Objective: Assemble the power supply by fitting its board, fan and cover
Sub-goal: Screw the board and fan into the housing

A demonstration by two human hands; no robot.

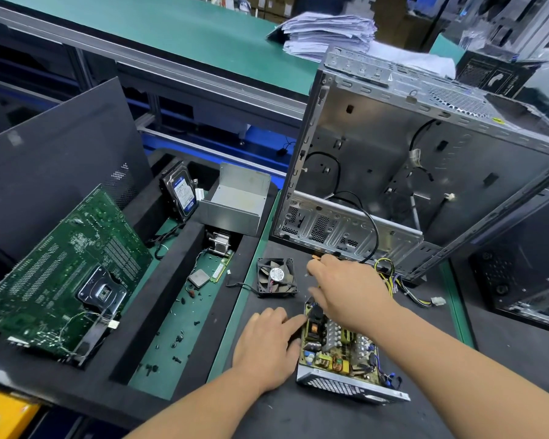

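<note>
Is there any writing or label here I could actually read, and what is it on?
None can be read.
Fan round hub sticker: print too small.
Hard drive blue and white label: blurred.
Green motherboard: white markings too fine.
Computer case yellow sticker: illegible.

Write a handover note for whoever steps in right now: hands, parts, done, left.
Left hand: fingers resting against the left edge of the power supply, steadying it.
Right hand: over the unit's far end, pinching something small; what it is cannot be told.
Board sits in the open housing on the black mat.
Fan lies loose on the mat, beyond the unit.
Metal cover stands apart in the foam tray.
Done: board in place.
Left: fan, cover.
</note>
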